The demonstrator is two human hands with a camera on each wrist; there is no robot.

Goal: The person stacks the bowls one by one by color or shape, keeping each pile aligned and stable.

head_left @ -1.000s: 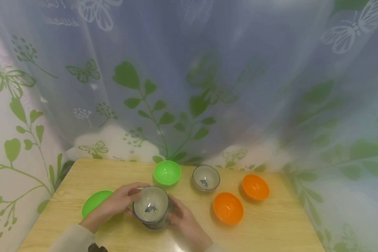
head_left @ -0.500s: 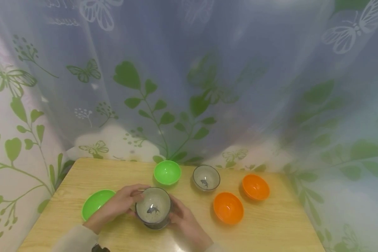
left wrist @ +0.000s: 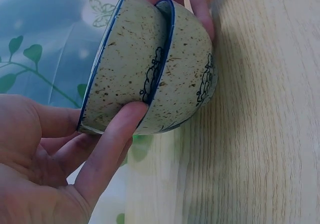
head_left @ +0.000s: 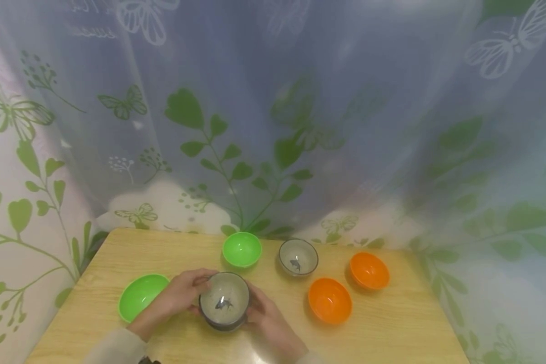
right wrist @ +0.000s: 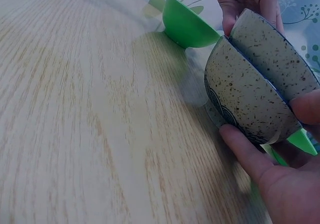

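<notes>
Two speckled grey ceramic bowls with blue rims are stacked. The upper bowl (head_left: 225, 298), with a fish painted inside, sits partly in the lower bowl (left wrist: 187, 66). My left hand (head_left: 182, 293) grips the upper bowl from the left; in the left wrist view its thumb lies on the wall, reaching the lower rim. On the right, my right hand (head_left: 270, 321) holds the lower bowl, with a finger beneath it in the right wrist view and the thumb near the gap between the bowls. Some fingers are hidden behind the bowls.
A large green bowl (head_left: 138, 298) stands left, partly behind my left forearm. Along the back are a small green bowl (head_left: 242, 249) and another fish-patterned bowl (head_left: 298, 257). Two orange bowls (head_left: 330, 301) stand right on the wooden table (head_left: 391, 328). A printed curtain (head_left: 346, 126) hangs behind.
The upper bowl has shifted slightly right and down, with less of the lower bowl showing beneath it. My left hand has moved right with it; the right hand is almost still.
</notes>
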